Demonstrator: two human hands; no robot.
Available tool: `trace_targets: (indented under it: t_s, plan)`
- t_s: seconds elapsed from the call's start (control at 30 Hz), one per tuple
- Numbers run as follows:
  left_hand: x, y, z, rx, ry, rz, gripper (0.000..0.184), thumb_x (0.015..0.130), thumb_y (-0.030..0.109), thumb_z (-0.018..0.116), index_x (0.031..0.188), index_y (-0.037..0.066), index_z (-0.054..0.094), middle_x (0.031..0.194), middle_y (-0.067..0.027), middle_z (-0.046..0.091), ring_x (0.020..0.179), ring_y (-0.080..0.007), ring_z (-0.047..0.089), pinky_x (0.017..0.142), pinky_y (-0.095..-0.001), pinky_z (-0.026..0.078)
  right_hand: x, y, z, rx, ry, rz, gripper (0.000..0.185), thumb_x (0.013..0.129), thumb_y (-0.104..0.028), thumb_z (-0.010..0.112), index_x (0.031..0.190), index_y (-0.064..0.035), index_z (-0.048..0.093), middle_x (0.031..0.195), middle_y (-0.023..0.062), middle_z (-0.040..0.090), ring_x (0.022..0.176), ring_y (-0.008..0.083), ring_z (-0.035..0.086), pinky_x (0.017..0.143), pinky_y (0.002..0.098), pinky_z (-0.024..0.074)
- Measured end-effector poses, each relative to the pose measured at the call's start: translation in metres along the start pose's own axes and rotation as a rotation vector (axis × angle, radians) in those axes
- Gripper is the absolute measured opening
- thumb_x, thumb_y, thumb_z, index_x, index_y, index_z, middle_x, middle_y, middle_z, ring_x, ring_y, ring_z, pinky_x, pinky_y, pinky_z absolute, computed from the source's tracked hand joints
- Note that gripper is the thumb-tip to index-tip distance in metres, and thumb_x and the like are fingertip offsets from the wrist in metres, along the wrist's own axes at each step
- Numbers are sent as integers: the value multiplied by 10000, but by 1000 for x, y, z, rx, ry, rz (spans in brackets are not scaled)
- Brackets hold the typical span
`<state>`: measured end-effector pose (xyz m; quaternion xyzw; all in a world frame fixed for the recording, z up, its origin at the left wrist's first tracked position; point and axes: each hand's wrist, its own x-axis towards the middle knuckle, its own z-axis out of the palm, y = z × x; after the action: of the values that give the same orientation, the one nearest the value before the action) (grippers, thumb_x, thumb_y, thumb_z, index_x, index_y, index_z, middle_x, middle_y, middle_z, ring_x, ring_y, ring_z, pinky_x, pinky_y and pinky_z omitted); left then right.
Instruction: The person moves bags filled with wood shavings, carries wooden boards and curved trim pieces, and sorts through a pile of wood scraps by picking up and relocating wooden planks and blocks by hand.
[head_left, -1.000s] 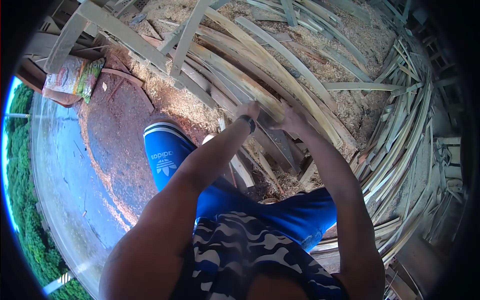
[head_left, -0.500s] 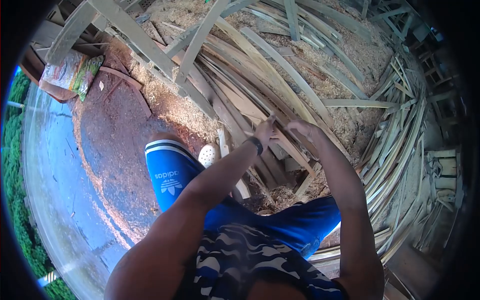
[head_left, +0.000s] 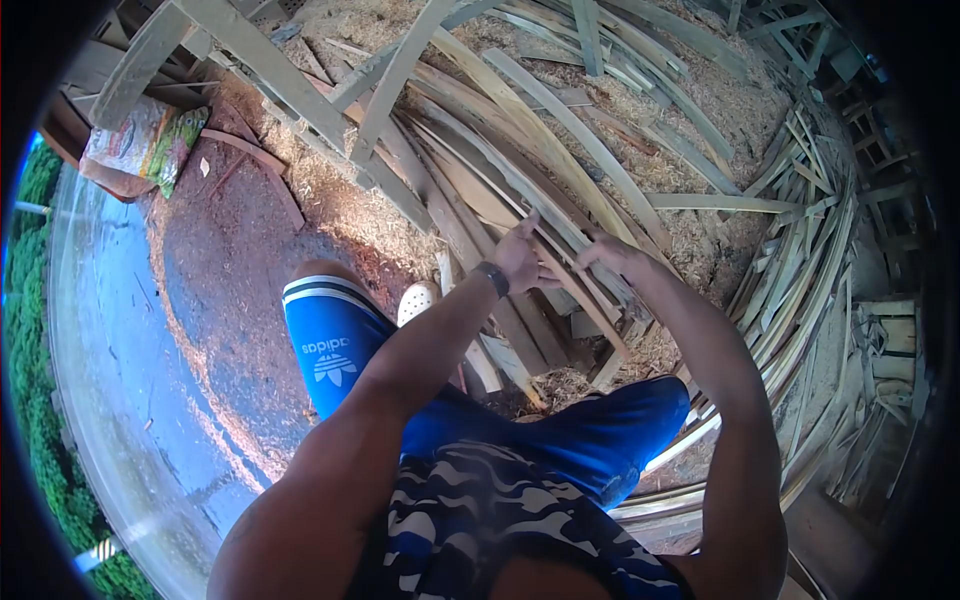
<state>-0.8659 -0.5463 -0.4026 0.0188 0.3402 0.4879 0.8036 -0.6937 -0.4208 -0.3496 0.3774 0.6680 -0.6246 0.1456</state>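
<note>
Drawn slightly wider apart, the left hand (head_left: 519, 260) splays its fingers and the right hand (head_left: 618, 257) curls its own, grip unclear, leaving more space over a long, narrow, brown wooden strip (head_left: 598, 317) between the fingertips.

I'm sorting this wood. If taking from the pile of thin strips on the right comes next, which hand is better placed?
Probably the right hand: it is nearer the pile of thin strips, and its forearm lies on that side. The left hand is farther across.

long, narrow brown wooden strips (head_left: 600, 318) lie slanting, roughly parallel, among other boards (head_left: 572, 122).
</note>
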Motion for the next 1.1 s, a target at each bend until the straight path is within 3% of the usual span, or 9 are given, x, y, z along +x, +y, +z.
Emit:
trace_targets:
  t_s: [0.07,0.33,0.47,0.6,0.67,0.8,0.9,1.03,1.1]
  plan:
    - [-6,4,10,-16,125,5,795,877,656,431,1408,68,363,1422,-179,411,1332,-338,352,1106,-505,257,-27,-1,0,12,12,55,732,666,-252,725,1296,16,466,1143,181,585,1055,265,549,920,357,412]
    - [30,-36,30,-392,26,310,586,894,454,574,1307,57,452,1305,-150,526,1190,-296,520,1056,-462,383,-70,-12,13,-9,86,14,655,711,-204,722,1269,40,479,1121,161,593,1033,243,564,917,342,413]
    - [40,-47,17,-388,97,308,410,899,300,592,1189,18,531,1171,-152,592,1106,-305,567,1025,-466,411,-34,32,-20,179,-69,218,354,732,-227,663,971,33,646,935,135,655,832,262,612,784,370,469]
    - [54,-50,2,-295,180,269,203,844,82,540,1015,-18,583,1004,-145,620,936,-302,606,928,-458,465,-35,39,-55,-498,202,145,366,720,-291,619,889,31,662,956,172,661,885,270,618,793,382,468]
    - [53,-47,0,-276,98,264,186,806,33,525,975,-29,569,960,-149,618,899,-301,611,905,-461,473,-53,39,-49,-426,213,267,418,686,-296,653,940,36,649,990,191,657,917,286,621,814,386,467]
    - [42,-52,11,-267,199,246,191,794,29,534,975,-30,553,946,-149,609,898,-304,611,903,-460,479,-74,44,-16,-263,208,371,613,611,-314,752,1093,34,601,1061,232,640,985,309,624,858,378,475]
    - [44,-55,3,-244,246,271,144,778,32,555,917,-5,552,914,-128,604,873,-283,610,871,-438,499,-63,80,0,-460,430,194,707,583,-272,798,1172,36,556,1055,242,638,1007,314,627,862,366,489]
    - [61,-60,-26,-217,245,308,133,776,66,574,902,24,564,898,-104,604,842,-266,602,852,-437,500,-116,99,-28,-711,618,160,492,577,-308,803,1026,-162,662,896,92,685,824,246,671,749,357,540]
    - [58,-59,-20,-192,286,303,141,773,85,586,905,38,572,899,-92,607,836,-256,598,843,-431,500,-188,126,-42,-792,839,176,460,616,-346,780,1005,-127,671,841,110,684,763,255,671,728,357,546]
